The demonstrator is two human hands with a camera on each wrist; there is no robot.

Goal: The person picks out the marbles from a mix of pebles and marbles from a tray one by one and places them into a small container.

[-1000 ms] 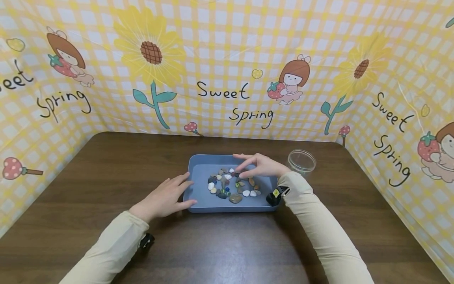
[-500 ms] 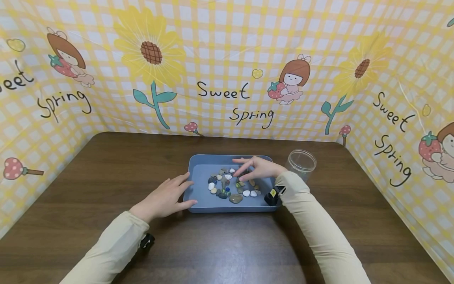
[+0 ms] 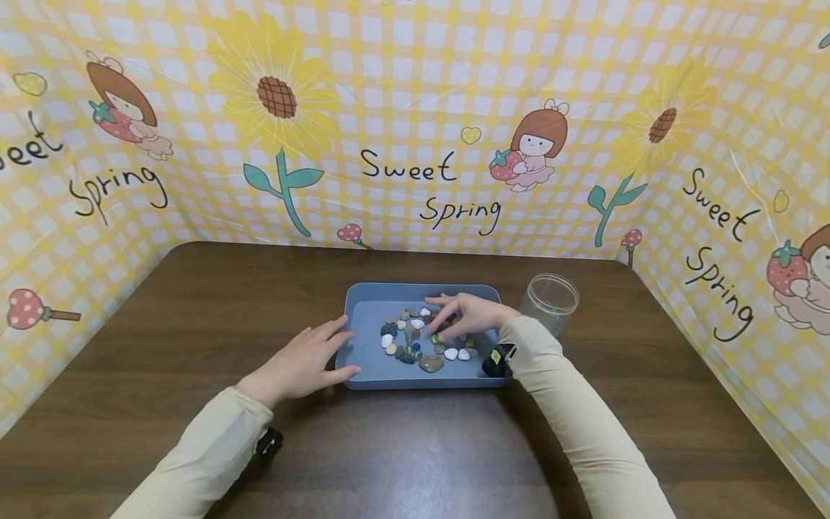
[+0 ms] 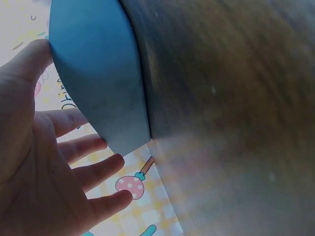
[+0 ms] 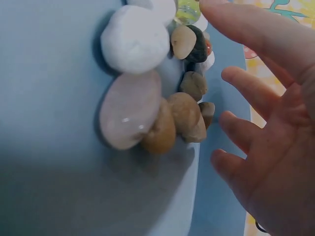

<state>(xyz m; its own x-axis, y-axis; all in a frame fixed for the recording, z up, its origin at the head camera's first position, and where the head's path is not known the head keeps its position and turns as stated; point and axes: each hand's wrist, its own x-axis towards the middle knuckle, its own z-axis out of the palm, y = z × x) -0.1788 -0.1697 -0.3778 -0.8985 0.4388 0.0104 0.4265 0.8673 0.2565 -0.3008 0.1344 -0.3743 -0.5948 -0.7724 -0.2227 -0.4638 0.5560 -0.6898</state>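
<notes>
A shallow blue tray (image 3: 364,364) holds pebbles and glass marbles laid out in curved rows. My left hand (image 3: 301,362) rests at the tray's left wall, fingers spread and nearly straight. Over the right part of the stones hovers my right hand (image 3: 476,313), palm down with fingers apart. Its thumb tip comes right up to a yellow-green marble (image 5: 188,11) in the right wrist view. White pebbles (image 5: 135,39) and brown pebbles (image 5: 183,107) lie below that hand. A larger grey-brown pebble (image 3: 431,363) sits at the front of the layout, near a blue marble (image 3: 416,347).
A clear round jar (image 3: 551,299) stands on the brown table (image 3: 415,454), just behind the right forearm. Yellow checked cloth (image 3: 415,86) hangs behind the table and along both sides. Black wrist cameras are strapped at both cuffs.
My right hand has lowered and shifted slightly left and toward me, its thumb and index finger closer to the stones. The left hand and the tray stay where they were.
</notes>
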